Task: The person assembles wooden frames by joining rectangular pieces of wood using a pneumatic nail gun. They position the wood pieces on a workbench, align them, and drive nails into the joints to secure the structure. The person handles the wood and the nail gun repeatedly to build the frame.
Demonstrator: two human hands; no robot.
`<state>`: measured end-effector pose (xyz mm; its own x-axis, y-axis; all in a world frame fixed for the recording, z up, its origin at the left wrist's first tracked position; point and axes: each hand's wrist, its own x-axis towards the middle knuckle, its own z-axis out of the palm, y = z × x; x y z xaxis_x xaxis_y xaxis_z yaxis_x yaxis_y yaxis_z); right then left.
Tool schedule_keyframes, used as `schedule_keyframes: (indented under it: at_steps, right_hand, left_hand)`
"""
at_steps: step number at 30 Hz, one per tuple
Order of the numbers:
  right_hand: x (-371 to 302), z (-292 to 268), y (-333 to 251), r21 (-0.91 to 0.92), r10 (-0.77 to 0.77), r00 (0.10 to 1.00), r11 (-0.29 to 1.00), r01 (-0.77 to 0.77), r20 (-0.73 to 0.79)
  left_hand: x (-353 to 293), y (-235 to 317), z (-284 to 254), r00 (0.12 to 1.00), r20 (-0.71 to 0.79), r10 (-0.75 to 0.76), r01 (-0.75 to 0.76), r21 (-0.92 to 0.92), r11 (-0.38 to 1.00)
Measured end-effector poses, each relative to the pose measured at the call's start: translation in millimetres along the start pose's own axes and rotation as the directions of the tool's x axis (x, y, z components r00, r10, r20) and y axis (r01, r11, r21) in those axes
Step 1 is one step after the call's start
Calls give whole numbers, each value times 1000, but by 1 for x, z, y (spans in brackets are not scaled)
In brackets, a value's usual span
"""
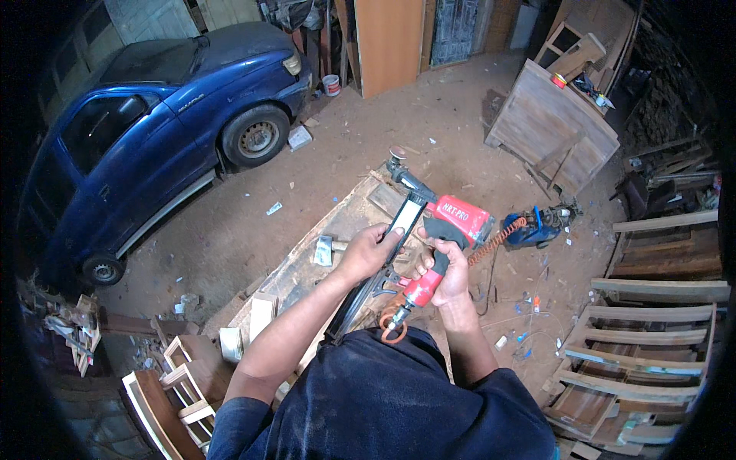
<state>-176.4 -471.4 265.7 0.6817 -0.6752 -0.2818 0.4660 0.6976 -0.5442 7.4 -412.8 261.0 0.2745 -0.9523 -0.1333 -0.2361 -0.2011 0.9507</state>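
Squeezing the trigger by accident is what I worry about first. The red nail gun (468,221) sits just off centre toward 3 o'clock, held over the workbench (349,218), with the right hand (445,268) wrapped round its black grip; the trigger itself is hidden from me. If the orange air hose (498,238) is charged, which I cannot tell, a careless squeeze could fire it.

The left hand (368,251) is clamped on the long black magazine (357,297), thumb on top by the pale strip (409,216); were a sliding part to spring back, I judge those fingers could get pinched. The hose coils toward the blue compressor (529,230) at 3 o'clock, so a tug might twist the gun.

For pose, I see both elbows bent, the left forearm slanting up from 7 o'clock, the right from 5, the hands near each other but apart. An angle grinder (412,182) lies at 1 o'clock by the gun's head, perhaps close enough to knock.
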Motion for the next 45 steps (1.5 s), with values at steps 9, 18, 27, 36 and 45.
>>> schedule_keyframes:
  at_steps: [9,18,27,36,45]
  right_hand:
    - [5,-4,6,24,-19,999,1000,20,-28]
    - [13,-45,5,275,-172,982,943,187,-77]
    - [25,5,31,133,-67,995,988,76,-71]
    - [20,-58,9,-670,2,980,729,-138,-200]
    - [35,-139,95,-853,349,830,135,-504,-435]
  left_hand:
    - [5,-10,-26,997,-21,-74,76,83,994]
    - [-119,-67,-67,934,144,-328,316,-763,564]
    - [-8,-26,-23,901,-115,-418,177,-781,598]
    - [-95,-259,-16,871,-409,-273,387,227,894]
    - [-159,-337,69,828,-261,-496,516,700,494]
